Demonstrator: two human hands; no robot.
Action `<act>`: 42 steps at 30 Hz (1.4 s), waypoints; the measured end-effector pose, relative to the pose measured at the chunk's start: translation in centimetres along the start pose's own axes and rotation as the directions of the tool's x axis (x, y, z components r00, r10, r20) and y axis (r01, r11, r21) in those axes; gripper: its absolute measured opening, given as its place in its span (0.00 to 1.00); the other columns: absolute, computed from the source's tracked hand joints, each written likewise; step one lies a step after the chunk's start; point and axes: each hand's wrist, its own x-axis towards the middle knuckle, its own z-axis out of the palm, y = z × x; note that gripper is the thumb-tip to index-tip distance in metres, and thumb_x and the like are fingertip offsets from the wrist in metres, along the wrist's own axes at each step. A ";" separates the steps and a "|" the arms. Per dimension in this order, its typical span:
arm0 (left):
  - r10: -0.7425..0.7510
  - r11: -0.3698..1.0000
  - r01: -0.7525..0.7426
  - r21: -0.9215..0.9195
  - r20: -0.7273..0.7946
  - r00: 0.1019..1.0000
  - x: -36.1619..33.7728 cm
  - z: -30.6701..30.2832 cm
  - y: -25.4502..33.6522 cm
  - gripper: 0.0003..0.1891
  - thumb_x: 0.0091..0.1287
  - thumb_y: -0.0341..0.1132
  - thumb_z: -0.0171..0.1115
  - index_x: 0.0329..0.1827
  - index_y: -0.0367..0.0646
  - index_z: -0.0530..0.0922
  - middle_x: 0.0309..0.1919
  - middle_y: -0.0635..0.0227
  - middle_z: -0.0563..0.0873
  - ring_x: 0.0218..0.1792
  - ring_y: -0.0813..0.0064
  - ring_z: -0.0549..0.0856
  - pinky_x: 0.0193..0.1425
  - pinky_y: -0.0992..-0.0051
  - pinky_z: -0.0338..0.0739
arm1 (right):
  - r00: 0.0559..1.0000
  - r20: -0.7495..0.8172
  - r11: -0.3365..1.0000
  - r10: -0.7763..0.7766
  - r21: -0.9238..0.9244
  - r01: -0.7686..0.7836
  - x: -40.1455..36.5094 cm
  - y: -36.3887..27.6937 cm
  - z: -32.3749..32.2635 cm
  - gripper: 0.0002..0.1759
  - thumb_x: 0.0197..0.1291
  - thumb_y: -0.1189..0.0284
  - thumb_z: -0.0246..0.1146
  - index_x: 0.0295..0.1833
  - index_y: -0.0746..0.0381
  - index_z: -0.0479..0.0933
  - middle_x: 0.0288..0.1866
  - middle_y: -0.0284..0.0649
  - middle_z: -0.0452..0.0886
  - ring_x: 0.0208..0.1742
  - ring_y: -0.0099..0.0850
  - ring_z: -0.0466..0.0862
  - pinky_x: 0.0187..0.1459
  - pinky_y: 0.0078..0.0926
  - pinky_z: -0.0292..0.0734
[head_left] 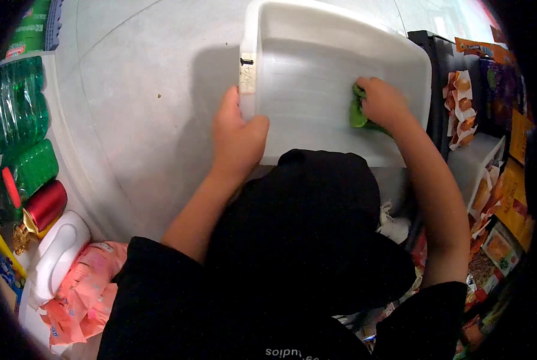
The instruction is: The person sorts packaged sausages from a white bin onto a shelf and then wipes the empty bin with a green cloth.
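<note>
A white plastic bin (pixel 304 66) is tilted in front of me, its inside facing me and nothing lying in it apart from the cloth. My left hand (pixel 240 137) is closed around the bin's left rim, just below a worn paper label (pixel 248 73) with dark marks. Inside, toward the right end, my right hand (pixel 384 103) is closed on a green cloth (pixel 357 114). The cloth is bunched under my fingers and appears to touch the bin's inner surface. My right palm and part of the cloth are hidden.
Green bottles (pixel 22 102), a red container (pixel 46 204) and pink packs (pixel 88 282) line the left side. At right, a black edge (pixel 439 90) stands beside the bin, with egg-like items (pixel 460 108) and packaged goods (pixel 514 198) beyond. Grey floor (pixel 142 132) shows between.
</note>
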 end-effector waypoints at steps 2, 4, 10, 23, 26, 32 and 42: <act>0.022 0.998 -0.022 -0.052 -0.001 1.000 0.0 0.1 -0.1 0.13 0.49 0.23 0.51 0.40 0.36 0.72 0.29 0.61 0.78 0.31 0.73 0.77 0.37 0.71 0.74 | 0.999 -0.005 0.995 0.050 -0.088 -0.050 -0.6 -0.4 -0.5 0.15 0.50 0.74 0.59 0.46 0.59 0.76 0.44 0.48 0.80 0.47 0.49 0.80 0.47 0.43 0.75; 0.031 0.999 -0.031 -0.029 0.002 1.000 0.1 0.0 -0.6 0.14 0.49 0.23 0.51 0.40 0.36 0.72 0.30 0.61 0.78 0.32 0.73 0.77 0.37 0.71 0.74 | 0.996 -0.065 0.997 -0.053 0.052 0.056 -1.4 -1.2 -1.3 0.14 0.50 0.74 0.60 0.45 0.60 0.76 0.43 0.48 0.79 0.47 0.49 0.80 0.47 0.43 0.75; 0.071 0.997 -0.070 0.043 -0.022 0.997 0.0 0.2 -0.3 0.18 0.48 0.22 0.53 0.45 0.37 0.72 0.32 0.63 0.79 0.34 0.73 0.78 0.39 0.72 0.74 | 0.782 -0.286 0.666 -0.554 0.411 0.622 0.0 -8.5 -0.5 0.14 0.47 0.75 0.67 0.43 0.60 0.77 0.41 0.44 0.76 0.45 0.45 0.78 0.46 0.38 0.74; 0.021 1.000 -0.021 -0.005 -0.014 1.000 -0.2 -0.1 -0.3 0.14 0.49 0.23 0.52 0.41 0.36 0.72 0.29 0.67 0.77 0.29 0.79 0.74 0.34 0.75 0.71 | 0.934 0.088 0.917 -0.346 0.244 0.316 0.6 -7.8 0.2 0.15 0.45 0.72 0.60 0.43 0.55 0.78 0.38 0.43 0.82 0.42 0.46 0.81 0.43 0.43 0.75; 0.012 0.997 -0.012 0.070 -0.001 1.000 -0.1 -0.3 -0.4 0.14 0.49 0.23 0.52 0.41 0.36 0.72 0.29 0.67 0.77 0.29 0.79 0.74 0.34 0.75 0.71 | 0.970 0.014 0.951 -0.241 0.205 0.233 -0.5 -4.6 0.5 0.15 0.45 0.73 0.60 0.42 0.56 0.77 0.37 0.42 0.82 0.42 0.46 0.81 0.43 0.43 0.75; 0.040 0.996 -0.041 -0.075 -0.008 0.999 -0.1 0.0 -0.5 0.14 0.49 0.23 0.52 0.42 0.36 0.72 0.29 0.67 0.77 0.29 0.78 0.74 0.34 0.75 0.71 | 0.999 0.049 0.999 -0.006 -0.033 0.008 -2.6 -0.7 0.0 0.11 0.47 0.73 0.59 0.39 0.57 0.78 0.39 0.45 0.83 0.43 0.45 0.82 0.43 0.43 0.76; 0.010 0.991 -0.009 0.130 -0.009 1.000 0.1 -0.4 0.0 0.16 0.50 0.26 0.55 0.44 0.36 0.72 0.32 0.61 0.79 0.32 0.72 0.78 0.38 0.72 0.73 | 0.924 -0.380 0.998 0.050 0.064 -0.028 -2.9 -2.0 -1.4 0.10 0.57 0.70 0.57 0.43 0.60 0.77 0.39 0.46 0.79 0.41 0.45 0.82 0.42 0.42 0.77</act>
